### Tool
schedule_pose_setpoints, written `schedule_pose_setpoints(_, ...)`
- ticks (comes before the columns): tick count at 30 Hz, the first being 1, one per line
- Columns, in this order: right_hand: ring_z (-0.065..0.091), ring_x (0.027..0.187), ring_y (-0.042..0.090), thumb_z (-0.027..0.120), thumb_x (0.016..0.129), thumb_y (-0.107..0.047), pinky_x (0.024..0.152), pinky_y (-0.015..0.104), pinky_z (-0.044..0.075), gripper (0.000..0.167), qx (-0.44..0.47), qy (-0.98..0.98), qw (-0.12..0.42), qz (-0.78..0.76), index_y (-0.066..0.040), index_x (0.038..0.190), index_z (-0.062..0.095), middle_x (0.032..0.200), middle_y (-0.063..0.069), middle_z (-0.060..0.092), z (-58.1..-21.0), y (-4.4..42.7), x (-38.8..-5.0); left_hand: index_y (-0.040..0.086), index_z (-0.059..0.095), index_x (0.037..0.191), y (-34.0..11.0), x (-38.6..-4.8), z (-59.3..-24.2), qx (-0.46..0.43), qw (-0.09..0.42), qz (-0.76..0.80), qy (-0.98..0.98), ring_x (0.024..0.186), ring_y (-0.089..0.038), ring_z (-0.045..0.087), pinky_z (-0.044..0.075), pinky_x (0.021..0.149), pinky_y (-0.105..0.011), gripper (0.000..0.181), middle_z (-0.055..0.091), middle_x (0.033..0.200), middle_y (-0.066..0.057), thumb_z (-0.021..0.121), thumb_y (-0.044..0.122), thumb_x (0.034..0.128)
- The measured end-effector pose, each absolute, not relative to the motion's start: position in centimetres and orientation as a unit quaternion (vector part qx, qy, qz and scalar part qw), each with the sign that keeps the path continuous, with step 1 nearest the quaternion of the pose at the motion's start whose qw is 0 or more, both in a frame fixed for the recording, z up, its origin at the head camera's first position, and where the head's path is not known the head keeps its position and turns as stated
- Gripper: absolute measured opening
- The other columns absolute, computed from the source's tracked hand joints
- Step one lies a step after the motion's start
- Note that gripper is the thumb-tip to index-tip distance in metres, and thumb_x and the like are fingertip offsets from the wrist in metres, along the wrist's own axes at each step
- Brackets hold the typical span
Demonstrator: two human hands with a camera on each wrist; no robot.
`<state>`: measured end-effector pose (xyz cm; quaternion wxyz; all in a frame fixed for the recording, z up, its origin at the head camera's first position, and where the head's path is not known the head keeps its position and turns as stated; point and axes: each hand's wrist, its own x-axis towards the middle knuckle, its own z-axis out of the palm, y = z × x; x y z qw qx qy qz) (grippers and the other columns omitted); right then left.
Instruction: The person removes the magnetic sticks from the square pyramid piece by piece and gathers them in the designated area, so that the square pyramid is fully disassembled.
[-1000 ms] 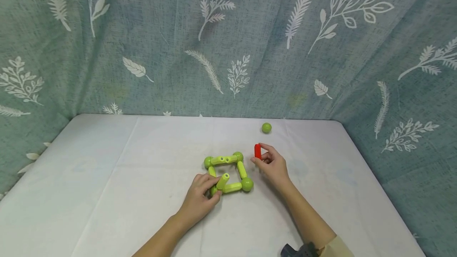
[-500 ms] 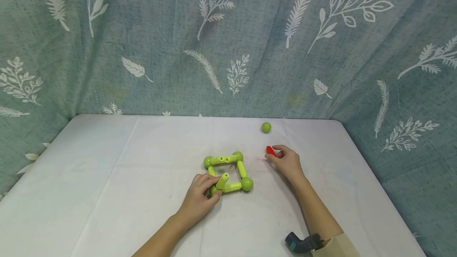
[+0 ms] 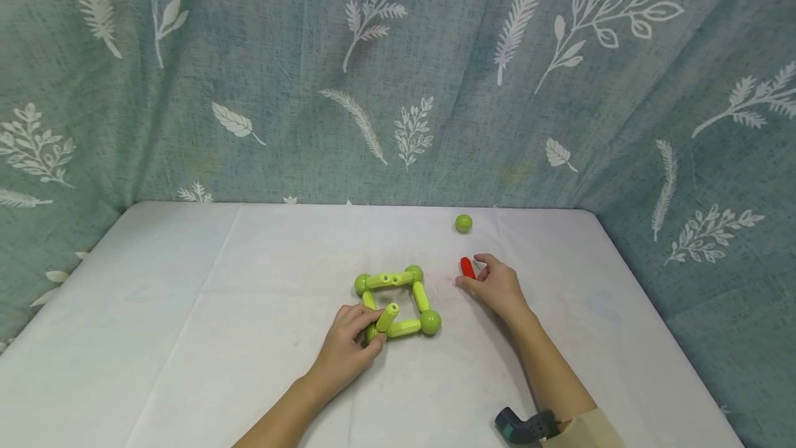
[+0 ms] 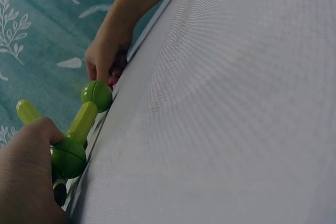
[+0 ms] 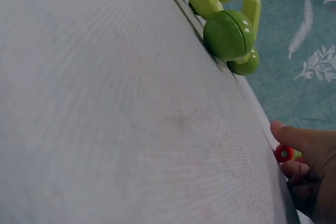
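My left hand (image 3: pixel 348 341) grips the near left corner of a green toy frame (image 3: pixel 421 296) made of short sticks and balls. At that corner a green stick (image 3: pixel 388 316) slants upward beside the fingers. In the left wrist view, the thumb lies by the corner ball (image 4: pixel 68 158). To the right of the frame, a red stick (image 3: pixel 468 268) lies on the table. Around it is my right hand (image 3: pixel 497 289), thumb and index finger spread apart. The right wrist view shows the red stick's round end (image 5: pixel 284 153) between thumb and curled lower fingers, with a gap below the thumb.
A loose green ball (image 3: pixel 463 223) sits near the table's far edge, beyond the right hand. White cloth covers the table (image 3: pixel 261 261). A leaf-patterned curtain (image 3: pixel 280 88) hangs behind it and along the sides. A dark device (image 3: pixel 525 426) is worn at the right wrist.
My right hand has moved right with the red stick, lowered it to the table and spread thumb and index finger. The left hand and frame have stayed in place.
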<state>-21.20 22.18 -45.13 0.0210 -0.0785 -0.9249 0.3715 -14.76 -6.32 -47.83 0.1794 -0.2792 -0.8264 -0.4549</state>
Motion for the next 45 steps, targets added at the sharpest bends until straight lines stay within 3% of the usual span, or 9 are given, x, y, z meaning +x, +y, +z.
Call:
schedule_pose_setpoints(14,0.049,0.066,0.018,0.074,0.08,-0.024,0.056,0.024,0.04,0.058,-0.099,-0.923,0.066,0.366,0.001,0.128,0.052,0.075,0.008,0.057,-45.3,21.8,-22.3,0.005,0.068,0.107,-6.3,-14.7,-48.0,-0.28,0.185,-0.45,-0.828,0.089,-0.008,0.044,0.042,0.071,-0.02,0.035,0.062,0.098,0.005,0.076,0.004,0.0726)
schedule_pose_setpoints(21,0.05,0.066,0.019,0.075,0.08,-0.028,0.055,0.025,0.04,0.063,-0.094,-0.924,0.077,0.363,0.001,0.13,0.05,0.075,0.009,0.058,-45.1,22.1,-22.4,0.002,0.06,0.118,-6.1,-14.7,-47.7,-0.244,0.122,-0.511,-0.815,0.087,-0.01,0.052,0.051,0.074,-0.021,0.048,0.05,0.108,-0.004,0.08,0.009,0.0746)
schedule_pose_setpoints(26,0.048,0.062,0.016,0.076,0.081,-0.028,0.054,0.022,0.039,0.056,-0.045,-0.918,0.122,0.375,0.0,0.125,0.056,0.071,0.006,0.056,-45.3,21.9,-22.0,0.011,0.066,0.105,-6.2,-14.7,-47.6,-0.204,0.085,-0.527,-0.82,0.086,-0.01,0.054,0.051,0.076,-0.021,0.032,0.049,0.1,0.003,0.079,0.016,0.0758)
schedule_pose_setpoints(32,0.05,0.065,0.012,0.076,0.08,-0.013,0.057,0.02,0.043,0.042,0.087,-0.89,0.164,0.417,0.001,0.117,0.062,0.076,0.006,0.059,-45.0,20.4,-21.2,0.013,0.067,0.102,-6.4,-14.7,-47.5,-0.208,0.075,-0.519,-0.826,0.085,-0.008,0.054,0.051,0.078,-0.021,0.027,0.048,0.097,0.007,0.078,0.016,0.0776)
schedule_pose_setpoints(39,0.053,0.074,0.015,0.078,0.076,-0.005,0.066,0.023,0.05,0.053,0.215,-0.871,0.106,0.429,-0.002,0.125,0.058,0.109,0.011,0.062,-44.8,18.3,-20.6,0.012,0.068,0.101,-6.5,-14.8,-47.5,-0.228,0.092,-0.519,-0.818,0.083,-0.009,0.056,0.052,0.076,-0.022,0.025,0.05,0.096,0.007,0.078,0.015,0.0776)
schedule_pose_setpoints(45,0.05,0.073,0.015,0.077,0.078,-0.008,0.062,0.021,0.046,0.049,0.23,-0.881,0.086,0.404,-0.004,0.124,0.06,0.109,0.006,0.062,-44.8,17.5,-20.2,0.007,0.068,0.1,-6.4,-14.7,-47.4,-0.286,0.083,-0.522,-0.799,0.079,-0.014,0.058,0.052,0.071,-0.024,0.023,0.053,0.097,0.0,0.076,0.011,0.0794)
